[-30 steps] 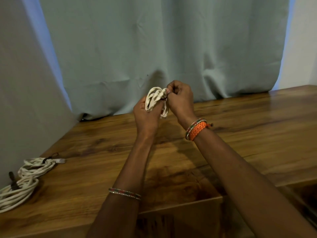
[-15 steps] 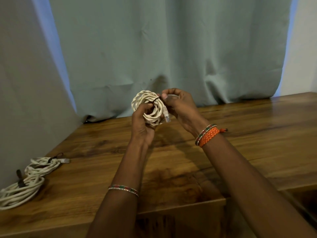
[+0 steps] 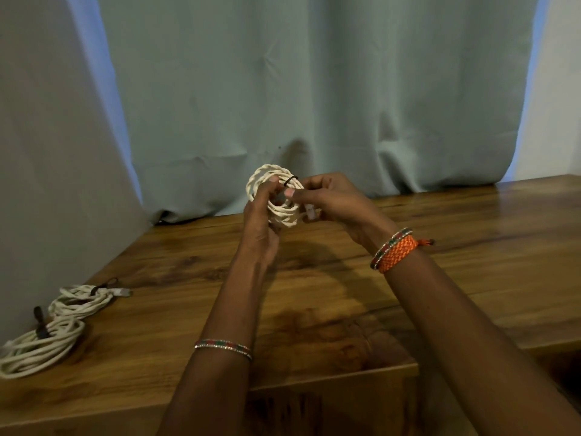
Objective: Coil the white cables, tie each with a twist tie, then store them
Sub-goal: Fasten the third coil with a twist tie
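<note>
A coiled white cable (image 3: 284,212) is held up above the wooden table (image 3: 471,247), in front of the curtain. A dark twist tie (image 3: 290,180) is wrapped round the coil's top. My left hand (image 3: 261,228) grips the coil from the left, thumb on its upper loops. My right hand (image 3: 330,199) holds the coil's right side, thumb pressing near the tie, and the cable's plug (image 3: 310,212) sticks out under its fingers. Two more coiled white cables, one (image 3: 85,302) behind the other (image 3: 37,349), lie at the table's left edge, each with a dark tie.
A grey-green curtain (image 3: 314,89) hangs behind the table. A pale wall panel (image 3: 47,184) stands to the left. The table's front edge (image 3: 314,377) drops to a dark opening below my arms.
The coil has been turned so that its round face shows, and the dark tie is now visible on top. Both hands have dropped a little lower in the view.
</note>
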